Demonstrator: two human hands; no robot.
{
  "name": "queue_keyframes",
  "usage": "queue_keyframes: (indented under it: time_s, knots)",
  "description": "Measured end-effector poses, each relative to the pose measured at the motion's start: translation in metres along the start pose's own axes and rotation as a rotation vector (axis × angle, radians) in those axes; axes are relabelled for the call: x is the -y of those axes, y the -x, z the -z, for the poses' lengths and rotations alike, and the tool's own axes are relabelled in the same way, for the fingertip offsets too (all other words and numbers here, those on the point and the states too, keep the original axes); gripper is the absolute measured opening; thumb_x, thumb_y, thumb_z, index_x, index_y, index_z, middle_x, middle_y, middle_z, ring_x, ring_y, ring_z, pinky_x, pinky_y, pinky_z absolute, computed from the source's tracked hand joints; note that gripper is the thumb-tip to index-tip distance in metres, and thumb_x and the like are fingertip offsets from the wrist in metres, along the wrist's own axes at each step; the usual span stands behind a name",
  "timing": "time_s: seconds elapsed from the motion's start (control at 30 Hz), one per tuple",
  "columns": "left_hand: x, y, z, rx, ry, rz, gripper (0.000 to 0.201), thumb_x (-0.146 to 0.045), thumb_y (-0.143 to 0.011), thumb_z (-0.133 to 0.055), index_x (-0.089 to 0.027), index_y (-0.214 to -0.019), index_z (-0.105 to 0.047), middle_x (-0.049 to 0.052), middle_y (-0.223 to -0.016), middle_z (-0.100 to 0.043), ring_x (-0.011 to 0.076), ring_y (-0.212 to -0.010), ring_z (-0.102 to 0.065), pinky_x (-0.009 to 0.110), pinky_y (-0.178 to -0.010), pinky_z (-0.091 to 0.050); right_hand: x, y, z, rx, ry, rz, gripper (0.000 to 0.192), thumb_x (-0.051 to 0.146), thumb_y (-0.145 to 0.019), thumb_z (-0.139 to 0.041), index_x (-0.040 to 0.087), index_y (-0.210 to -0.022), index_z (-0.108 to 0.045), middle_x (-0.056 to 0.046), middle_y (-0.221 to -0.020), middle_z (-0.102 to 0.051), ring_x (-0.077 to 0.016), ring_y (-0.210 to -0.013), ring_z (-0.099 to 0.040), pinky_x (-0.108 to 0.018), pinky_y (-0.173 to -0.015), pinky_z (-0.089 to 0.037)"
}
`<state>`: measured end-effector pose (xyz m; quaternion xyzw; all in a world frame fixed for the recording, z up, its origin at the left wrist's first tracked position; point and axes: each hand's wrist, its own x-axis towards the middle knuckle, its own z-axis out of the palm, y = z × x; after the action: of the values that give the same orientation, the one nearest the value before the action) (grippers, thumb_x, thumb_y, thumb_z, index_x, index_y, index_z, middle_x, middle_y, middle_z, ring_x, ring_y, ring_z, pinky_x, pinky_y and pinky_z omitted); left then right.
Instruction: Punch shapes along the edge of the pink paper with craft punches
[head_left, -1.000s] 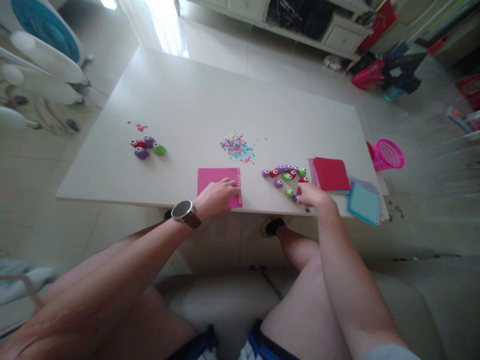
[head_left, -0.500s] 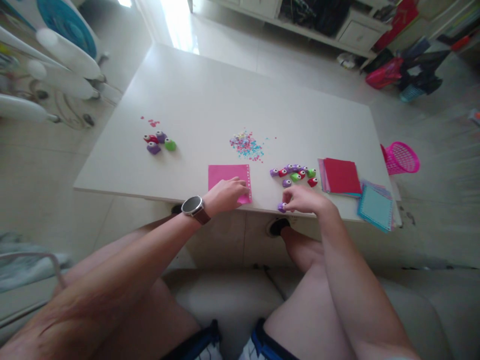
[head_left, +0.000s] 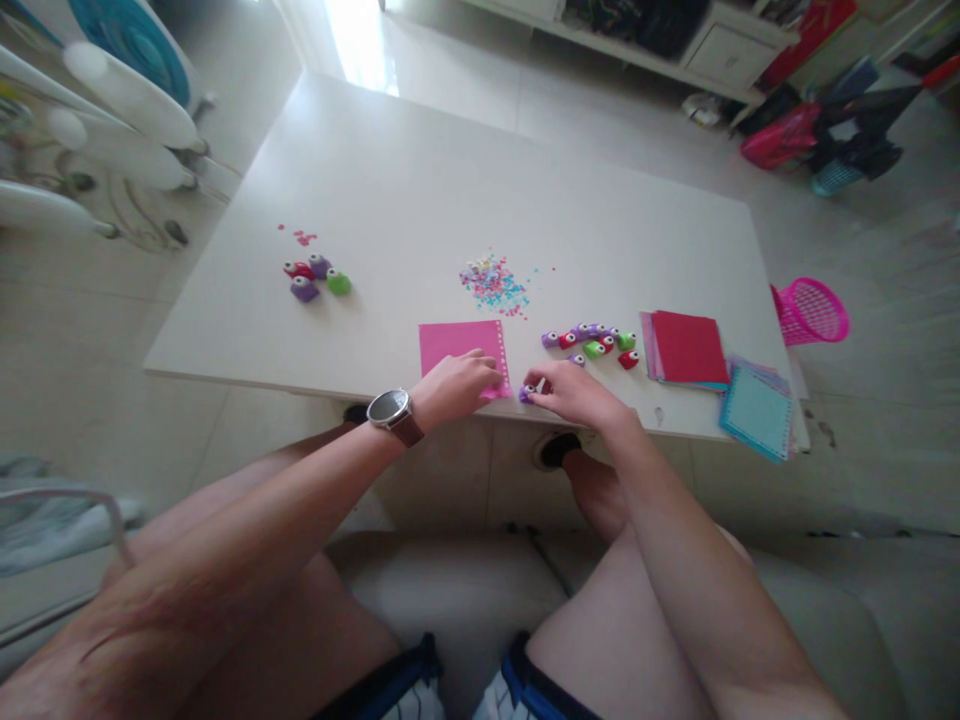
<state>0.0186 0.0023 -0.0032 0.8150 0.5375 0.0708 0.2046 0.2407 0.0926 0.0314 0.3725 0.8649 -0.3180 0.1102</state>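
Now L hand (head_left: 454, 385) flat on pink paper (head_left: 459, 343), R hand (head_left: 574, 390) fingers pinched round small purple punch (head_left: 527, 393) beside it.

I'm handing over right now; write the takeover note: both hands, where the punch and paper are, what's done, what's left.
Left hand: flat on the pink paper sheet at the near table edge, holding it down.
Right hand: fingers closed on a small purple punch, just right of the sheet's perforated edge.
Done: punched confetti pile beyond the sheet.
Left: punch is not yet on the sheet. Spare punches and the red paper stack lie to the right.
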Motion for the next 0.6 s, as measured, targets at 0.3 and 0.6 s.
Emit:
queue_keyframes:
  time_s: [0.3,0.6]
  knots:
    - [-0.0029,-0.0004,0.0024,0.017,-0.016,0.008,0.016,-0.019,-0.102,-0.065,-0.021,-0.107,-0.079,0.01,-0.115,-0.078,0.0254,-0.116,-0.065,0.03,-0.082,-0.055,0.0023,-0.0042,-0.0038,-0.011,-0.005,0.015,0.014,0.019,-0.102,-0.07,0.017,-0.112,-0.08,-0.009,-0.107,-0.083,-0.0207,-0.094,-0.075,-0.027,-0.082,-0.052]
    - [-0.0027,-0.0001,0.0022,0.02,-0.028,0.012,0.015,-0.02,-0.102,-0.066,-0.021,-0.108,-0.079,0.01,-0.116,-0.078,0.0261,-0.115,-0.066,0.032,-0.08,-0.056,0.0008,-0.006,-0.0072,-0.02,-0.007,0.034,0.014,0.019,-0.103,-0.068,0.018,-0.112,-0.079,-0.01,-0.109,-0.082,-0.0217,-0.095,-0.074,-0.028,-0.083,-0.053]
